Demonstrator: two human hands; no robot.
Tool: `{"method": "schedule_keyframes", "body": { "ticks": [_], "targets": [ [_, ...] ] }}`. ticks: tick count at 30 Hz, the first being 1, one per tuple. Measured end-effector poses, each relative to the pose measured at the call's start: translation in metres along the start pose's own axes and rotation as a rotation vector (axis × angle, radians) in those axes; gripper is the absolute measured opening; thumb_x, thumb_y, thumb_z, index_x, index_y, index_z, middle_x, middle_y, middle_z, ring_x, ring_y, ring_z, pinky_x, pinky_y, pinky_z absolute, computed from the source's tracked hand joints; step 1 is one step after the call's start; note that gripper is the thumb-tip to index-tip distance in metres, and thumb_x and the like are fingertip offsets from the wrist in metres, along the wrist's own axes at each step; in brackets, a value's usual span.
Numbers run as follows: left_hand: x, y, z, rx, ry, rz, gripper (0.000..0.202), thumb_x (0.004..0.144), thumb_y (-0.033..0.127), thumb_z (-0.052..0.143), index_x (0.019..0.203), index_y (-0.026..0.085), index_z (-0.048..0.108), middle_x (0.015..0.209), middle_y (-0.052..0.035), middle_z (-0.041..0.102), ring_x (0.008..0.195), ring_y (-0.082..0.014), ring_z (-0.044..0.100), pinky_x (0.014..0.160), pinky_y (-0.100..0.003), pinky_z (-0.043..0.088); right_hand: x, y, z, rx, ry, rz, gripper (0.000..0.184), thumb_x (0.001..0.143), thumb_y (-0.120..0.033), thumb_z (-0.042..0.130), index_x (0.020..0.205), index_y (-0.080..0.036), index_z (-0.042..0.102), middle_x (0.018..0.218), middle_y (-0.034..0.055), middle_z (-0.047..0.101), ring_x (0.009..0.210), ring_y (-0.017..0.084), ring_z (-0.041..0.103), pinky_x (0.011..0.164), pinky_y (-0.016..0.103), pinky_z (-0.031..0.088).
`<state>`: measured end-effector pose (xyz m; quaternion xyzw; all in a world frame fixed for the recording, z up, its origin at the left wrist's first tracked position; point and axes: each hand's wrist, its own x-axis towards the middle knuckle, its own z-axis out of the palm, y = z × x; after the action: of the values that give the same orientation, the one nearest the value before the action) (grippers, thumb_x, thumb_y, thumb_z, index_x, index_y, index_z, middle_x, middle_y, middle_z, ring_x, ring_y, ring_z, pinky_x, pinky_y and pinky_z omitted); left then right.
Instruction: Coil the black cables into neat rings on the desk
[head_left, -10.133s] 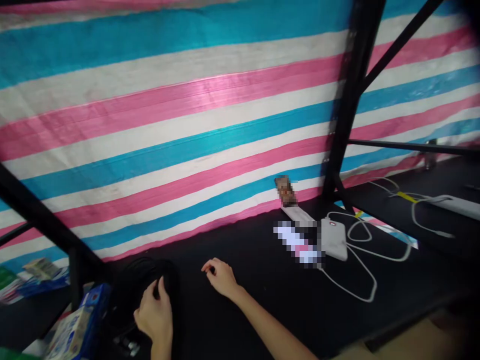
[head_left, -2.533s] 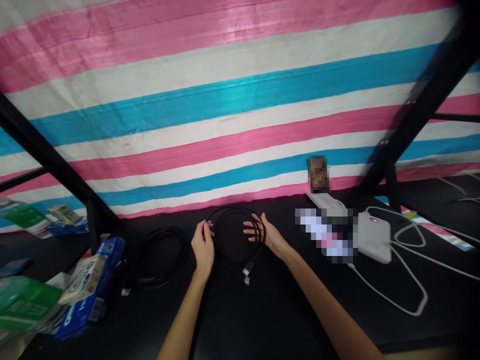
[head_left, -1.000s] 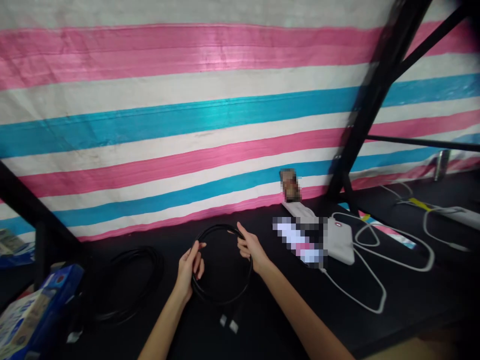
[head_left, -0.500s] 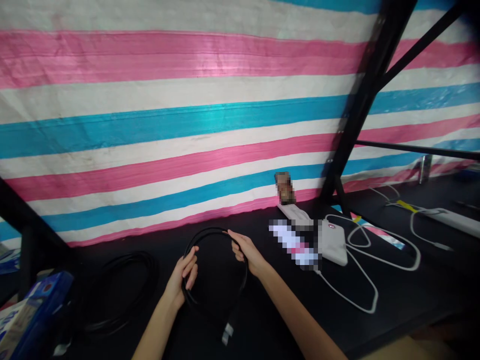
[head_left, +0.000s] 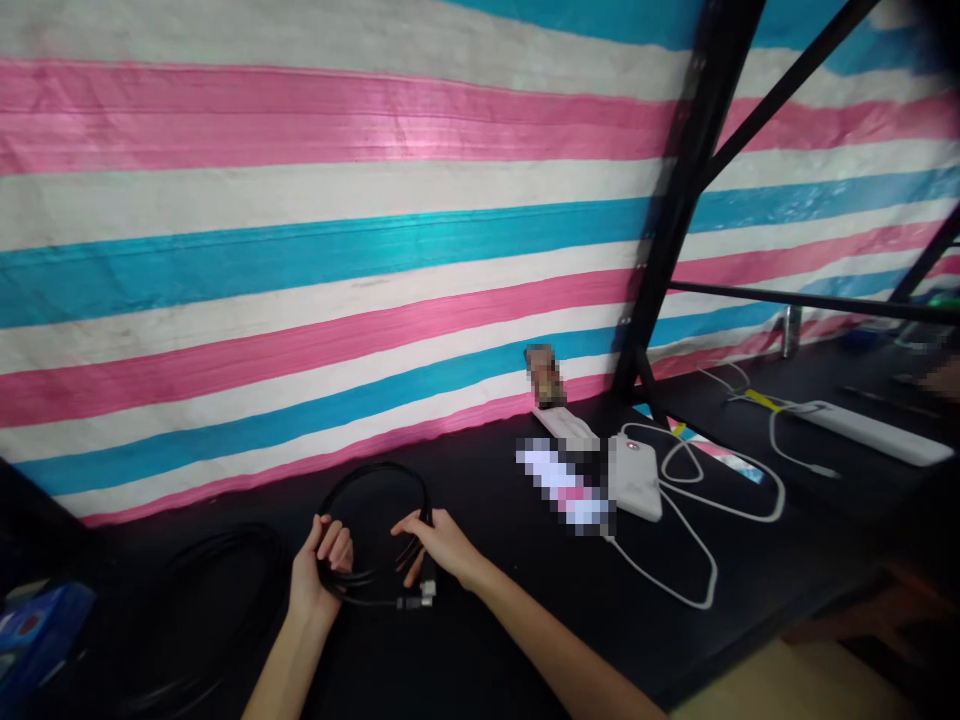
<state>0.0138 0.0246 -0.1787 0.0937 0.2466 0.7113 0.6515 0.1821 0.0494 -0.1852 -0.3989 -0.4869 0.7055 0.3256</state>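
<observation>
A black cable [head_left: 375, 467] is bent into a loop above the dark tabletop [head_left: 420, 670]. My left hand [head_left: 319, 570] has its fingers curled round the loop's left side. On the right side, my right hand [head_left: 442, 548] holds the loop between thumb and fingers, some of them partly hidden by the cable. Two metal-tipped plugs [head_left: 417, 602] lie close together at the loop's lower right, just below my right hand. A second black cable [head_left: 217, 540], coiled, rests on the tabletop left of my left hand.
At lower left is a blue box [head_left: 49, 630]. A white power bank [head_left: 636, 475] with white cords [head_left: 709, 590] lies to the right, beside a blurred-out lit screen [head_left: 566, 485]. Farther right is a white power strip [head_left: 877, 432]. A black frame post [head_left: 667, 220] rises before a striped sheet [head_left: 300, 220].
The loop has become smaller. My right hand has come down its right side, and the plugs have risen from below to near that hand. The camera view has turned slightly right.
</observation>
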Motion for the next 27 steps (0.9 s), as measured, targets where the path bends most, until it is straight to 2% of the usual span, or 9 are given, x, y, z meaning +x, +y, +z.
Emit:
{"method": "schedule_keyframes", "body": {
  "ticks": [3,5,8,11,14,17,21,27],
  "targets": [
    [0.001,-0.001,0.002,0.081,0.032,0.005,0.029,0.091,0.017,0.035,0.065,0.016,0.047,0.040,0.0072,0.032,0.032,-0.0053,0.032,0.031,-0.016,0.026,0.000,0.000,-0.002,-0.144,0.032,0.016,0.024,0.082,-0.024,0.042,0.081,-0.013,0.063,0.040,-0.0031,0.054,0.028,0.010,0.050,0.027,0.015,0.030],
    [0.001,-0.002,0.004,0.144,0.061,0.037,0.022,0.088,0.018,0.042,0.066,0.016,0.050,0.040,0.0077,0.031,0.034,-0.0055,0.031,0.035,-0.017,0.029,0.000,-0.001,-0.002,-0.199,0.098,0.004,0.029,0.084,-0.027,0.040,0.075,-0.013,0.064,0.034,-0.0058,0.046,0.023,0.008,0.042,0.025,0.014,0.026],
    [0.001,-0.007,0.004,0.250,0.050,0.046,0.014,0.080,0.026,0.055,0.070,0.017,0.052,0.041,0.0082,0.032,0.037,-0.0063,0.035,0.038,-0.018,0.031,0.000,-0.001,0.000,-0.143,0.234,-0.044,0.031,0.085,-0.033,0.040,0.066,-0.016,0.058,0.031,-0.0097,0.036,0.020,0.006,0.034,0.023,0.015,0.023],
    [-0.001,-0.018,0.003,0.468,-0.017,0.040,0.022,0.073,0.038,0.061,0.076,0.018,0.053,0.048,0.0057,0.046,0.047,-0.0098,0.048,0.046,-0.020,0.040,0.001,-0.003,-0.001,-0.054,0.323,-0.099,0.031,0.084,-0.038,0.043,0.062,-0.018,0.051,0.033,-0.0113,0.033,0.020,0.005,0.032,0.023,0.015,0.020],
    [-0.003,-0.032,0.001,0.795,-0.077,0.111,0.033,0.072,0.047,0.060,0.081,0.017,0.054,0.060,0.0012,0.058,0.052,-0.0118,0.054,0.046,-0.021,0.042,0.003,-0.004,-0.003,-0.004,0.367,-0.173,0.035,0.083,-0.045,0.044,0.061,-0.018,0.048,0.032,-0.0108,0.034,0.020,0.005,0.033,0.024,0.014,0.020],
    [-0.003,-0.042,0.000,1.014,-0.081,0.150,0.040,0.072,0.055,0.056,0.084,0.017,0.053,0.057,0.0009,0.058,0.046,-0.0126,0.054,0.035,-0.019,0.035,0.005,-0.003,-0.005,-0.008,0.372,-0.277,0.038,0.081,-0.051,0.044,0.061,-0.018,0.048,0.032,-0.0093,0.038,0.021,0.006,0.036,0.023,0.014,0.021],
    [-0.004,-0.041,-0.001,1.042,-0.053,0.134,0.046,0.072,0.058,0.052,0.093,0.018,0.048,0.041,0.0046,0.051,0.029,-0.0121,0.044,0.027,-0.017,0.025,0.006,0.000,-0.006,-0.104,0.314,-0.356,0.038,0.079,-0.051,0.048,0.063,-0.017,0.053,0.036,-0.0064,0.046,0.024,0.007,0.041,0.024,0.014,0.025],
    [-0.004,-0.034,0.001,1.006,0.001,0.235,0.052,0.071,0.052,0.058,0.108,0.020,0.040,0.032,0.0110,0.042,0.026,-0.0103,0.038,0.028,-0.014,0.022,0.004,-0.002,-0.009,-0.251,0.295,-0.397,0.038,0.076,-0.050,0.055,0.074,-0.013,0.065,0.048,-0.0001,0.059,0.028,0.008,0.047,0.027,0.016,0.031]
  ]
}}
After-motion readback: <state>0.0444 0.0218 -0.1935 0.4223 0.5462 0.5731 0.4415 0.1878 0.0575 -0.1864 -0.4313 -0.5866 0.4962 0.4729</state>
